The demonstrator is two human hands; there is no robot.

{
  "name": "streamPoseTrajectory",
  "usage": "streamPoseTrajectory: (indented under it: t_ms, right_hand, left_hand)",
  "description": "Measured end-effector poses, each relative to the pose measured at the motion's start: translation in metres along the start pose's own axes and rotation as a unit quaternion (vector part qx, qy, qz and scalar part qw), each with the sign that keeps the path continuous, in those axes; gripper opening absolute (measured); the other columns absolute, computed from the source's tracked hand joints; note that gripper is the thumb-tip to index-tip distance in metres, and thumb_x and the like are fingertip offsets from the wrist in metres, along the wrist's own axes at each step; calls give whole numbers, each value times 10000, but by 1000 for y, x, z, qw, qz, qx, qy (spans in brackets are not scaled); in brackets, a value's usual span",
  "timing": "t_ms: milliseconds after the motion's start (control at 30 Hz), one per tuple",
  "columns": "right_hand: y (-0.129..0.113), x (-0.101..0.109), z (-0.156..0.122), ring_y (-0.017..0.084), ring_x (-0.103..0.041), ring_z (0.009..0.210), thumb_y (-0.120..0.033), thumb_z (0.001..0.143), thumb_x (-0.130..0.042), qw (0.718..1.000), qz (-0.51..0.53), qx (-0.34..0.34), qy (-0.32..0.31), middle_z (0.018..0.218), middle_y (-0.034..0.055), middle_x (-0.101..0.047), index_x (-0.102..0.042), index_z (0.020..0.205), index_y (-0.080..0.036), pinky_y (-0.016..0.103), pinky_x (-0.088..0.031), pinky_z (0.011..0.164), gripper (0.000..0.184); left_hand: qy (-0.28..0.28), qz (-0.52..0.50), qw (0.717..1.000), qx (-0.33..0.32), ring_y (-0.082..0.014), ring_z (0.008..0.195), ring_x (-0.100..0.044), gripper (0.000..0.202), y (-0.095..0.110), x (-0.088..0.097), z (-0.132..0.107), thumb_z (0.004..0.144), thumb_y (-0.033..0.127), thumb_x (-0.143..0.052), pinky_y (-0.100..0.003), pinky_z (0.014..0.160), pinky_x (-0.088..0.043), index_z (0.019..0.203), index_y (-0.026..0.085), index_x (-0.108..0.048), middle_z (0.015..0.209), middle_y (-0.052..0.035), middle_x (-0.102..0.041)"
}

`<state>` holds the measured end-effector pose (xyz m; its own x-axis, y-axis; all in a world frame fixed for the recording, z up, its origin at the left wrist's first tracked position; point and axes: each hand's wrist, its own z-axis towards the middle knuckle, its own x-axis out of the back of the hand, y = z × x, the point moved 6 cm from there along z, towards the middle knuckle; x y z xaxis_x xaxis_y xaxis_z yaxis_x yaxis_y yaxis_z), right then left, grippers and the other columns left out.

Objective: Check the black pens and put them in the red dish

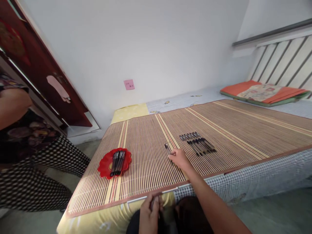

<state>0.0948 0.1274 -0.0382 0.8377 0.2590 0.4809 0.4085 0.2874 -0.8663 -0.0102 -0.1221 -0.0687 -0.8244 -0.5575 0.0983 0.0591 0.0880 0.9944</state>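
My right hand (179, 158) reaches over the striped mat (143, 146), its thumb and fingers pinched on a slim dark pen (167, 148). The pen's far end points away from me; its near end is partly hidden by the fingers. Just right of this hand, several dark pens (201, 147) lie side by side on the mat. Beyond them runs a row of short, greyish-dark pieces (189, 136), too small to name surely. My left hand (149, 211) is low at the mat's front edge, fingers curled together around something dark that I cannot make out.
A red scalloped dish (104, 165) with several pens (118, 162) stands on the mat's left part. Folded orange cloth (264, 92) lies at the back right, near a white railing (287, 61). A person in checked trousers (48, 169) stands at left. A pink note (129, 84) is on the wall.
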Motion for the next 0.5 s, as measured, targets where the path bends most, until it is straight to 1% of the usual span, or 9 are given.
streamPoseTrajectory:
  t_ms: [33, 67, 100, 133, 167, 233, 300, 400, 500]
  right_hand:
    - [-7, -2, -10, 143, -635, 550, -283, 812, -718, 999, 33, 1, -13, 605, -2, -656, -651, 702, -163, 244, -492, 540, 176]
    - [-14, -4, -20, 144, -631, 534, -292, 801, -699, 997, 66, 1, -29, 591, -8, -651, -654, 719, -168, 241, -484, 523, 155]
    - [-23, -5, -30, 145, -629, 528, -311, 799, -679, 994, 97, 6, -40, 592, -14, -651, -659, 750, -171, 240, -483, 515, 149]
    - [-33, -6, -40, 145, -628, 528, -332, 798, -665, 991, 125, 11, -49, 597, -17, -652, -661, 774, -174, 241, -486, 513, 161]
    - [-42, -7, -49, 146, -627, 532, -352, 795, -657, 987, 149, 15, -56, 609, -16, -655, -659, 789, -176, 243, -489, 514, 176]
    - [-59, -6, -65, 148, -629, 541, -380, 786, -657, 980, 187, 23, -67, 632, -10, -664, -651, 798, -177, 249, -495, 516, 203]
    - [-73, -2, -78, 158, -650, 580, -385, 773, -670, 974, 211, 31, -74, 666, 3, -683, -654, 806, -174, 258, -513, 540, 215]
    - [-90, 5, -92, 172, -676, 648, -364, 756, -698, 969, 233, 45, -75, 709, 17, -701, -670, 809, -169, 262, -525, 581, 204]
    - [-103, 12, -105, 153, -634, 605, -345, 751, -707, 963, 254, 53, -73, 683, -5, -667, -657, 776, -181, 246, -484, 544, 174]
  left_hand:
    - [-29, -25, 999, 16, -171, 602, -600, 602, 10, -9, 9, 823, 697, -662, -264, 528, -477, 1080, 162, -758, 776, -51, -696]
    - [-37, -55, 997, 31, -164, 577, -605, 677, 20, -15, 18, 778, 710, -699, -259, 505, -474, 1163, 154, -729, 773, -47, -693]
    - [-48, -84, 994, 47, -157, 575, -623, 729, 30, -22, 27, 765, 706, -713, -259, 508, -489, 1240, 152, -691, 809, -49, -697]
    - [-62, -122, 989, 61, -153, 574, -646, 754, 40, -29, 35, 748, 697, -730, -263, 513, -506, 1263, 150, -669, 854, -58, -704]
    - [-69, -151, 984, 67, -150, 568, -660, 737, 50, -35, 42, 751, 682, -733, -265, 517, -516, 1257, 150, -665, 874, -61, -707]
    - [-82, -171, 980, 56, -147, 568, -677, 651, 66, -42, 49, 750, 627, -761, -266, 540, -534, 1177, 140, -692, 864, -59, -720]
    - [-90, -167, 981, 32, -142, 560, -674, 565, 77, -42, 48, 716, 550, -825, -261, 564, -543, 1080, 133, -716, 807, -45, -732]
    - [-96, -156, 983, 8, -141, 537, -663, 473, 85, -37, 37, 683, 464, -878, -257, 571, -547, 981, 134, -720, 704, -24, -733]
    - [-96, -145, 985, -6, -146, 520, -650, 380, 93, -29, 24, 707, 439, -870, -248, 539, -528, 869, 138, -704, 613, -13, -705]
